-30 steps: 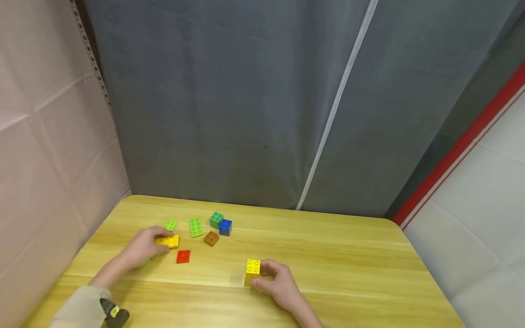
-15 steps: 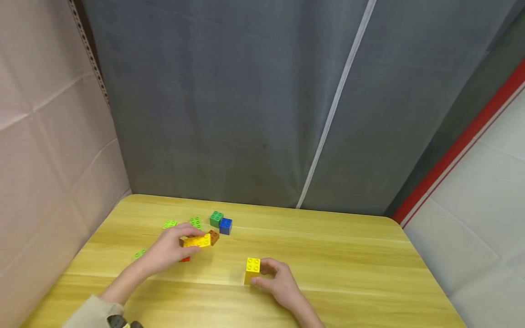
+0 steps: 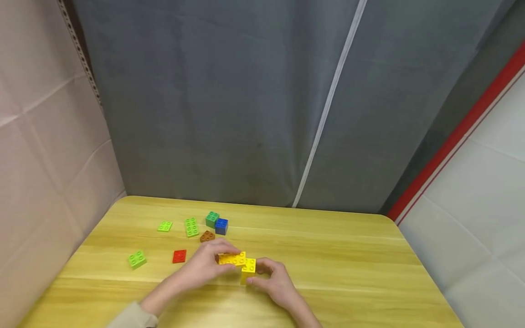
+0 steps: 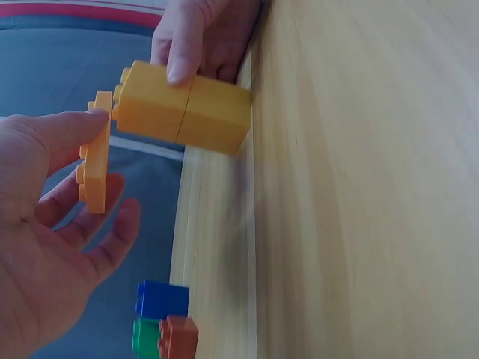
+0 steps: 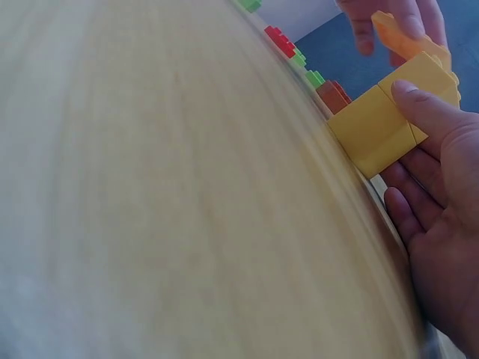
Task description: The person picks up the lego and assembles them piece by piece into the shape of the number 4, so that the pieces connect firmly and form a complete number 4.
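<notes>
My left hand (image 3: 206, 265) pinches a thin yellow building plate (image 3: 232, 260) with studs, thumb on one side and fingers on the other. In the left wrist view that plate (image 4: 96, 161) hangs with one end right by the studs of a yellow brick stack (image 4: 183, 108); whether they touch I cannot tell. Two yellow bricks make up this stack, upright on the table. Around it, my right hand (image 3: 276, 281) grips with thumb and fingers; the right wrist view shows the thumb pressed near the seam of the stack (image 5: 389, 120).
Behind and left on the wooden table (image 3: 328, 255) lie a red plate (image 3: 179, 256), a brown brick (image 3: 207, 236), a blue brick (image 3: 221, 226), a dark green brick (image 3: 212, 219), a long light green piece (image 3: 191, 227) and two smaller light green pieces (image 3: 137, 259).
My left hand has lifted the yellow plate from among the loose pieces and carried it right, over to the top of the yellow stack. The right hand keeps its grip in place.
</notes>
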A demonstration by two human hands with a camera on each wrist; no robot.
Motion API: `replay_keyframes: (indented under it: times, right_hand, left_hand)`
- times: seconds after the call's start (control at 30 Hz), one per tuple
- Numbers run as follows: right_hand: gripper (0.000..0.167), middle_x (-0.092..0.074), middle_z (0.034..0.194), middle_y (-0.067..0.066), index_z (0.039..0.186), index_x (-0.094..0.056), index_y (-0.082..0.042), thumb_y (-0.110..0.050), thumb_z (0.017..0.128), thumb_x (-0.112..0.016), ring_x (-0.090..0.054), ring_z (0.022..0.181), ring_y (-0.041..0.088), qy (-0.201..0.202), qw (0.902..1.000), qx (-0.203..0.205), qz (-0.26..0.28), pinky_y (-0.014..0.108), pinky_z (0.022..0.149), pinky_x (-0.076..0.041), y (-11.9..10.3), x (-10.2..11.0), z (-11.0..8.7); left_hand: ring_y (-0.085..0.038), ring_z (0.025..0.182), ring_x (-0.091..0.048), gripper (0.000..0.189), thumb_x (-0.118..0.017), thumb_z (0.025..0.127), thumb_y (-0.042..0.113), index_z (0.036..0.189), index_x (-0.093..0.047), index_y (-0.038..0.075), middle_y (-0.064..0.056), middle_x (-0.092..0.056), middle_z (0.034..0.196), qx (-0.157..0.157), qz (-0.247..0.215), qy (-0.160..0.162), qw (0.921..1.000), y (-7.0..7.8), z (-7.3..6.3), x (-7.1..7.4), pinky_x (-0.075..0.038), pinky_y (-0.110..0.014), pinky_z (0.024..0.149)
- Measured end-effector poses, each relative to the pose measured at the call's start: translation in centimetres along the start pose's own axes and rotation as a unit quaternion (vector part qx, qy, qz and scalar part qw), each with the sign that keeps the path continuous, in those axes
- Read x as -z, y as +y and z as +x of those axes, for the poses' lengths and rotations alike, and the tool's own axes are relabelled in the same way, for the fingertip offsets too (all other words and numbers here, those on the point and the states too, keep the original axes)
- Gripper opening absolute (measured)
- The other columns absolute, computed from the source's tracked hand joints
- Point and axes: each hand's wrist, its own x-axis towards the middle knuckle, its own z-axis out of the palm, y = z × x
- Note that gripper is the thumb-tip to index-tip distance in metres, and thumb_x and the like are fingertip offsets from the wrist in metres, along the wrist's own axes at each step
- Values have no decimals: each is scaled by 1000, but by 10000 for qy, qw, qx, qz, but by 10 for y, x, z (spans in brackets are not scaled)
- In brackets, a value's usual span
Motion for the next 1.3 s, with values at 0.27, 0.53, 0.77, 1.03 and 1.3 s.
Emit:
replay_keyframes:
  times: [0.27, 0.53, 0.77, 1.03, 1.3]
  right_hand:
    - [34, -74, 110, -1, 118, -74, -12, -17, 86, -84, -67, 102, 20, 9, 10000, 53, 20, 36, 91, -53, 1, 0, 0]
    - [33, -75, 109, -2, 118, -74, -12, -18, 86, -84, -67, 102, 18, -27, 10000, 62, 13, 35, 93, -53, 0, 0, 0]
    - [33, -75, 109, -2, 117, -75, -13, -18, 85, -84, -67, 102, 18, -4, 10000, 57, -26, 36, 93, -52, -1, 0, -1]
    - [32, -75, 110, -3, 115, -75, -13, -20, 85, -85, -66, 104, 18, -23, 9999, 43, -134, 36, 94, -51, 0, -1, 0]
    - [32, -75, 109, -3, 115, -75, -14, -20, 85, -85, -67, 103, 17, -11, 10000, 55, -78, 34, 93, -51, -2, -1, -1]
  left_hand:
    - [-15, 99, -59, 30, -83, 87, 15, 116, -76, 16, 10, -67, 111, -91, -92, -122, 9998, 6, 6, -10, -53, -32, 76]
    - [-15, 99, -59, 28, -81, 88, 10, 115, -77, 12, 10, -66, 110, -78, -74, -320, 9994, 10, 11, -12, -54, -26, 77]
    - [-12, 97, -60, 25, -82, 87, 9, 111, -79, 9, 8, -67, 108, -373, 38, -474, 9982, 9, 13, -12, -55, -24, 77]
    - [-6, 89, -61, 20, -83, 87, 17, 106, -81, 9, 12, -67, 98, -479, 44, -405, 9980, 9, 17, -16, -54, -25, 76]
    - [-4, 80, -56, 20, -85, 85, 14, 104, -80, 9, 14, -63, 91, -775, 365, -329, 9958, 9, 17, -18, -51, -23, 70]
